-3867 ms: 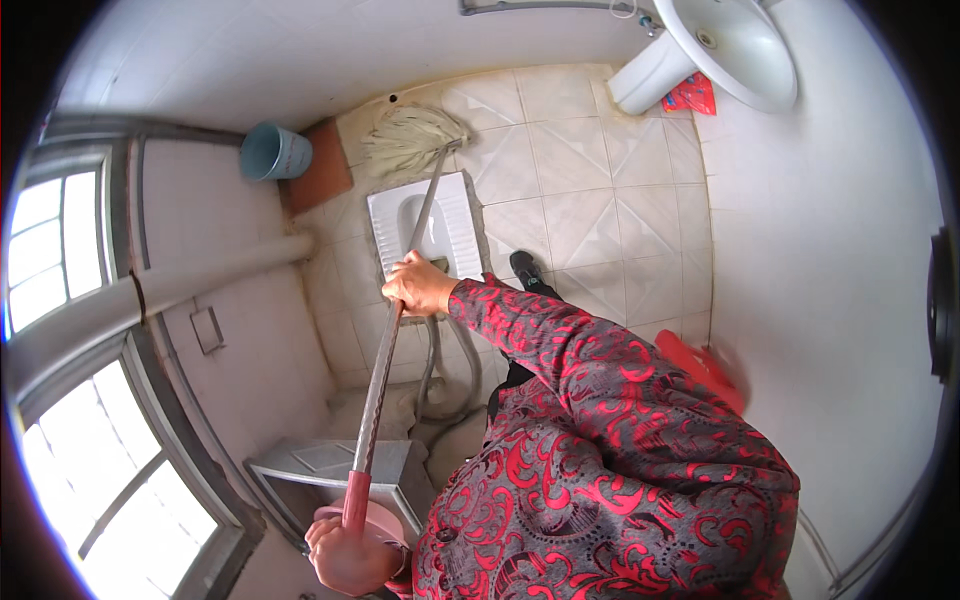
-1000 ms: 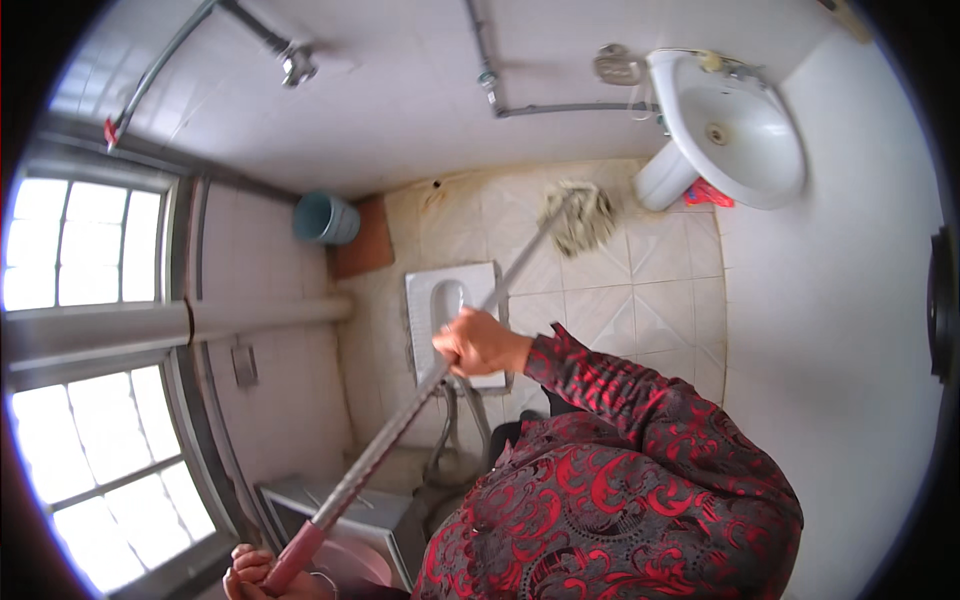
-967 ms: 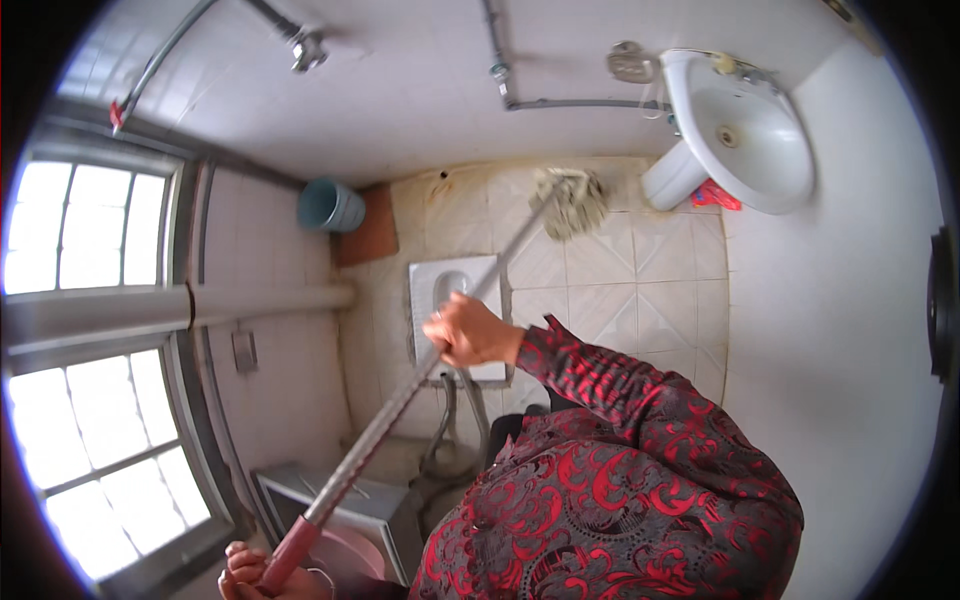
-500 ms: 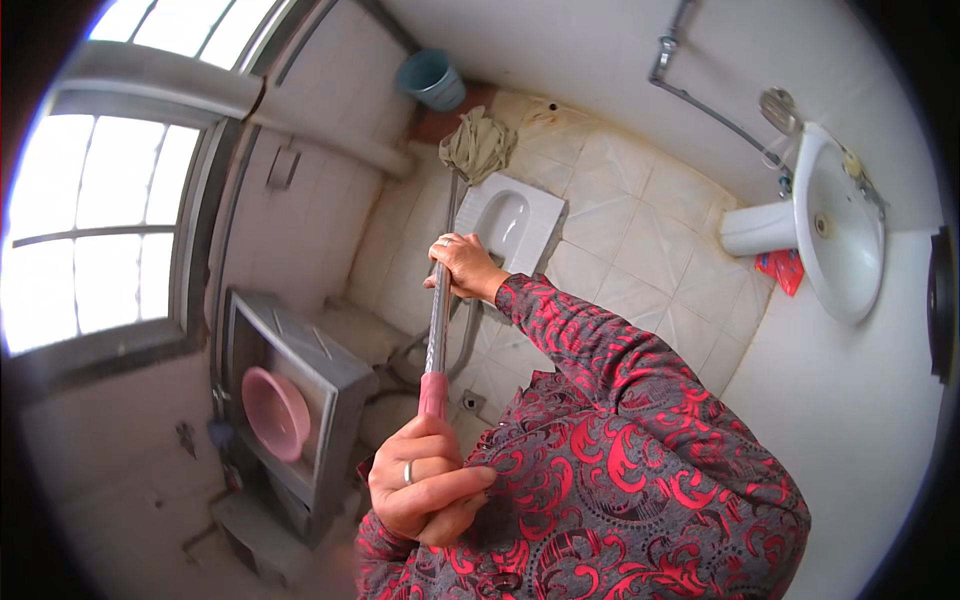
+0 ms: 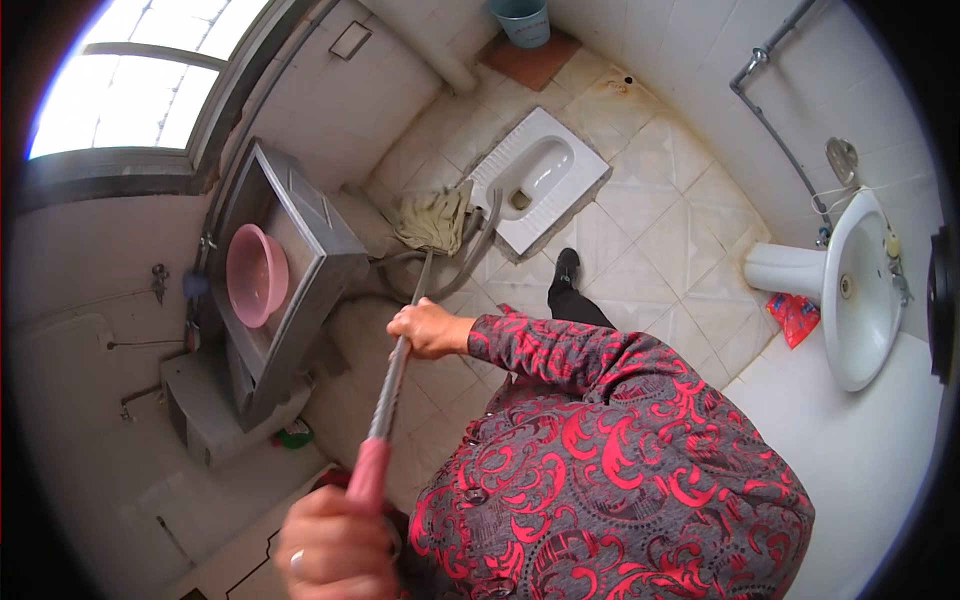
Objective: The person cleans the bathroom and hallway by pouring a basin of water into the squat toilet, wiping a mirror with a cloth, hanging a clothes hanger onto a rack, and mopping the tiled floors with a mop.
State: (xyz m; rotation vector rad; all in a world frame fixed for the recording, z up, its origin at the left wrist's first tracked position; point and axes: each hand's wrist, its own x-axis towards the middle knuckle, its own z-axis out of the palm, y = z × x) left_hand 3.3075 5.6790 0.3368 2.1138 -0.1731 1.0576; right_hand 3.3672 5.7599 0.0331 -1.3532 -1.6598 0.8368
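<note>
A mop slants across the middle, its pole (image 5: pixel 395 385) silvery grey with a pink grip at the near end. Its khaki cloth head (image 5: pixel 432 220) lies on the tiles just left of the white squat toilet (image 5: pixel 545 165), beside a grey hose (image 5: pixel 480 245). My left hand (image 5: pixel 335 550), blurred and wearing a ring, is closed round the pink grip at the lower edge. Farther up the pole, my right hand (image 5: pixel 425 330) wraps round the metal shaft, its arm reaching across from the right.
On the left, a grey metal stand (image 5: pixel 310 230) holds a pink basin (image 5: pixel 257 275). A pedestal sink (image 5: pixel 862 340) is fixed at the right wall, with a red bag (image 5: pixel 793 318) below. A blue bucket (image 5: pixel 522 22) stands in the far corner. My dark shoe (image 5: pixel 567 268) is on the tiles.
The mop head has come nearer, from beyond the toilet's far left corner to its left side. Both hands have drawn back leftward with the pole. The view has shifted too.
</note>
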